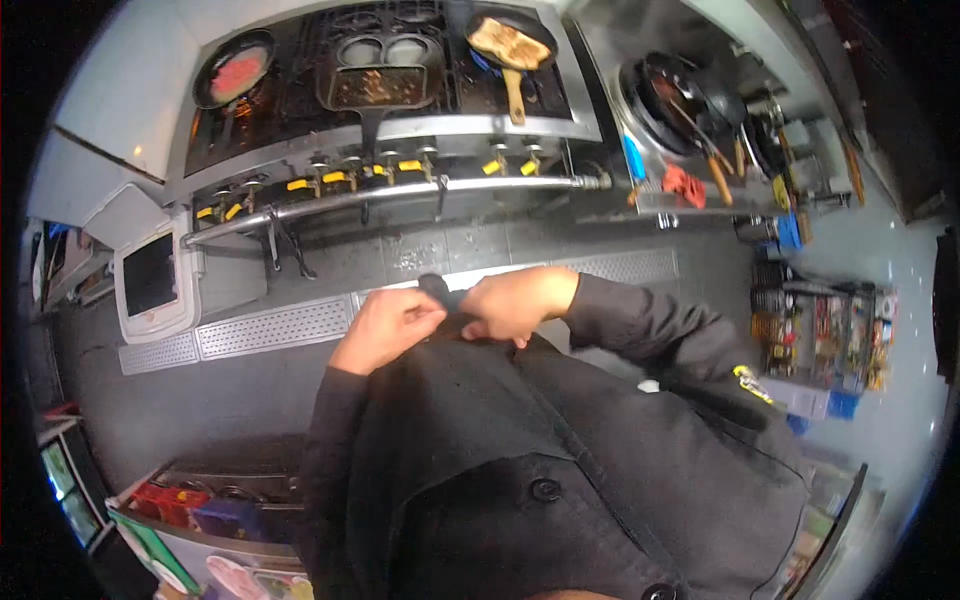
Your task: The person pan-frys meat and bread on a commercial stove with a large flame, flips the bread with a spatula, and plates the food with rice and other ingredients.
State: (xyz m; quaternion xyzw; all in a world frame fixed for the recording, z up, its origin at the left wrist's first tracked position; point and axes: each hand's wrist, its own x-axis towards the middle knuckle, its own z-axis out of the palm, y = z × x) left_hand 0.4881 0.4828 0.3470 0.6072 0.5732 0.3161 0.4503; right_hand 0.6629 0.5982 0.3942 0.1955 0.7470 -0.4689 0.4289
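Observation:
My left hand (392, 324) and my right hand (517, 304) are close together at the front of my black garment (480, 420), near the waist. The fingers of both bend in at dark cloth between them; whether either grips it cannot be made out. Beyond them stands a gas stove. On it a frying pan (201, 84) at the left holds pinkish food (238, 73), a divided pan (420, 56) in the middle holds browned bits, and a pan with a wooden handle (515, 97) holds browned bread-like food (510, 45) over a blue flame.
A metal rail (390, 187) runs along the stove front below yellow-handled gas valves (409, 165). To the right are a wok (664, 97) with utensils and a red cloth (683, 186). A white lidded bin (120, 300) stands left, a stocked shelf rack (825, 330) right. Metal drain grates (274, 328) cross the floor.

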